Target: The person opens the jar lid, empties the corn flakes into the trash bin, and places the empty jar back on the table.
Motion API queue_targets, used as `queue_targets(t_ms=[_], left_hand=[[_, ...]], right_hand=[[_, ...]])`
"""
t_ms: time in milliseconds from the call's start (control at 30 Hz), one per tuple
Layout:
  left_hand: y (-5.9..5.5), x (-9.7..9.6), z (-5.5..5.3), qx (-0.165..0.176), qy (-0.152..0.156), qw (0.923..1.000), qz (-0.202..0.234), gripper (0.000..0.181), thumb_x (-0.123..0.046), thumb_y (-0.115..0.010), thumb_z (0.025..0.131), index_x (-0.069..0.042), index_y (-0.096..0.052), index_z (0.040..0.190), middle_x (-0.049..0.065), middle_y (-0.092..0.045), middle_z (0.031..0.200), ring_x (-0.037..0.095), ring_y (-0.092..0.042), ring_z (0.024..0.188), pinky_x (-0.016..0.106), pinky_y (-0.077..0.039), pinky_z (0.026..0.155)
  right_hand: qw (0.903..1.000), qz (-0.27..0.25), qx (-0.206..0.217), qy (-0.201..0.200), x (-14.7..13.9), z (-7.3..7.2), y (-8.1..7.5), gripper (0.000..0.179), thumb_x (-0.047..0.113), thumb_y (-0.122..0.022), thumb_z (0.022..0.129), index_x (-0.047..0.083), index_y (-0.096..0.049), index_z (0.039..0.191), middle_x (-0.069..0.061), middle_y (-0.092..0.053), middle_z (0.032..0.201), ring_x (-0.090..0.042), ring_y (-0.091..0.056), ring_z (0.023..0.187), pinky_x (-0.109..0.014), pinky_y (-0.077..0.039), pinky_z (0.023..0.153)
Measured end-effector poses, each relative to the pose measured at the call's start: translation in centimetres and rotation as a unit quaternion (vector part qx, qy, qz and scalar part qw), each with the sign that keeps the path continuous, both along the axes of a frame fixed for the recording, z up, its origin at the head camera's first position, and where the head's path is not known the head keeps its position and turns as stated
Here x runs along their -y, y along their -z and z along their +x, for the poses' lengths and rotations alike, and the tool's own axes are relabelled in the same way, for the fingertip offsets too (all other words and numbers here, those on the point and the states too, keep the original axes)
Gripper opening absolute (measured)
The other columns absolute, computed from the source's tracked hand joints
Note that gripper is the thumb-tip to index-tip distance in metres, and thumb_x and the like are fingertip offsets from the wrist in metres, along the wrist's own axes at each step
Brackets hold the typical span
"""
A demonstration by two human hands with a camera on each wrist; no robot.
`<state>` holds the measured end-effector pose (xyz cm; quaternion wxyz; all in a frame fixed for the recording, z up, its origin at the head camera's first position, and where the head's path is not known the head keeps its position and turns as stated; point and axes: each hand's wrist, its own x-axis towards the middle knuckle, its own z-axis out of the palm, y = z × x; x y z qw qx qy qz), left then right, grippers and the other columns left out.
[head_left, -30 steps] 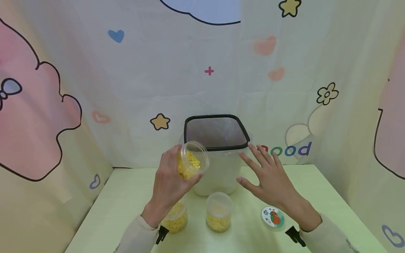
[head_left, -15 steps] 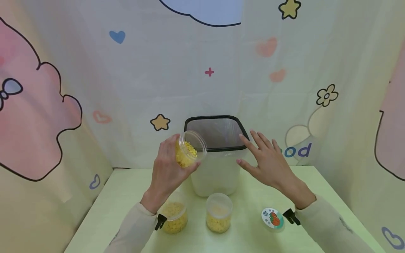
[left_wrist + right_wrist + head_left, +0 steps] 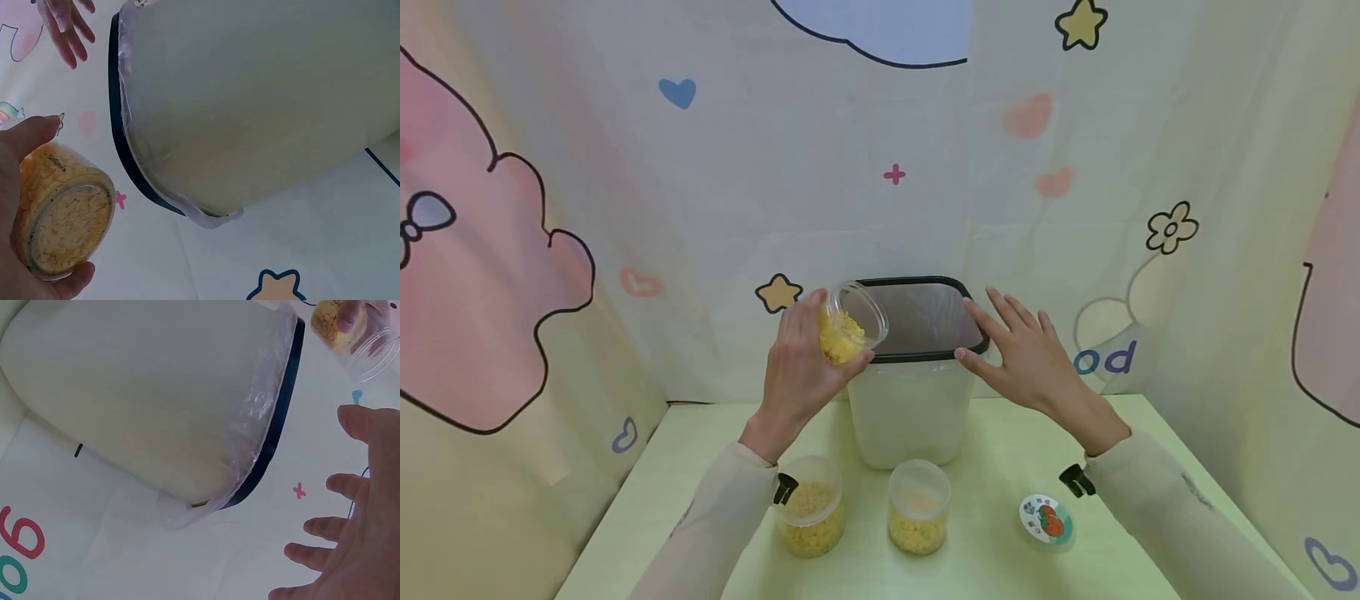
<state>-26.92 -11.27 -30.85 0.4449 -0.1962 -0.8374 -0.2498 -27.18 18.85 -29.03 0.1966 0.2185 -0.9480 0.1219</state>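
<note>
My left hand (image 3: 801,367) grips a clear plastic jar (image 3: 848,323) part-filled with yellow crumbly bits. The jar is tilted, its open mouth facing right, above the left front rim of a white bin (image 3: 913,417) with a black rim and a clear bag liner. In the left wrist view the jar's base (image 3: 72,228) faces the camera, thumb and fingers curled round its side. My right hand (image 3: 1030,358) is spread and holds nothing; its fingertips overlap the bin's right rim in the head view. The right wrist view shows its fingers (image 3: 315,556) apart beyond the dark rim (image 3: 275,437).
Two more clear jars of yellow bits stand on the pale green table (image 3: 992,575): the left jar (image 3: 812,521) and the middle jar (image 3: 919,508). A round lid with a tomato picture (image 3: 1047,518) lies at the right. A printed curtain (image 3: 730,192) hangs behind the bin.
Both hands have moved up and forward towards the bin's mouth. The jar in the left hand has risen to the rim, still tilted; the spread right hand has shifted slightly left.
</note>
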Motion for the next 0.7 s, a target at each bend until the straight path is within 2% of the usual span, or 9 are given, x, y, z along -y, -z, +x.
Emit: queue_targets(t_ms=[233, 500, 700], left_hand=[[-0.5, 0.0, -1.1, 0.011, -0.002, 0.9999, -0.006, 0.092, -0.045, -0.085, 0.069, -0.004, -0.041, 0.140, 0.017, -0.055, 0.132, 0.034, -0.054, 0.118, 0.049, -0.056, 0.089], [-1.5, 0.2, -2.3, 0.014, -0.006, 0.9998, -0.016, 0.092, -0.044, -0.084, 0.070, -0.004, -0.041, 0.141, 0.017, -0.054, 0.132, 0.032, -0.054, 0.118, 0.048, -0.056, 0.089], [-1.8, 0.3, -3.0, 0.042, -0.011, 0.9989, -0.020, 0.094, -0.044, -0.085, 0.070, -0.004, -0.040, 0.142, 0.016, -0.053, 0.135, 0.033, -0.053, 0.121, 0.049, -0.055, 0.091]], right_hand=[[0.9999, 0.001, 0.009, 0.006, -0.3, -1.3, -0.4, 0.073, 0.053, -0.052, 0.096, 0.022, -0.026, 0.157, -0.014, -0.018, 0.164, -0.043, -0.024, 0.147, -0.072, -0.015, 0.114], [0.9989, 0.002, 0.046, 0.011, -0.4, -3.6, -1.1, 0.075, 0.055, -0.050, 0.096, 0.021, -0.023, 0.157, -0.015, -0.014, 0.165, -0.042, -0.022, 0.148, -0.072, -0.012, 0.114], [0.9967, 0.008, 0.079, 0.016, -0.7, -5.0, -1.1, 0.075, 0.056, -0.046, 0.097, 0.021, -0.020, 0.158, -0.016, -0.012, 0.165, -0.042, -0.018, 0.149, -0.074, -0.011, 0.113]])
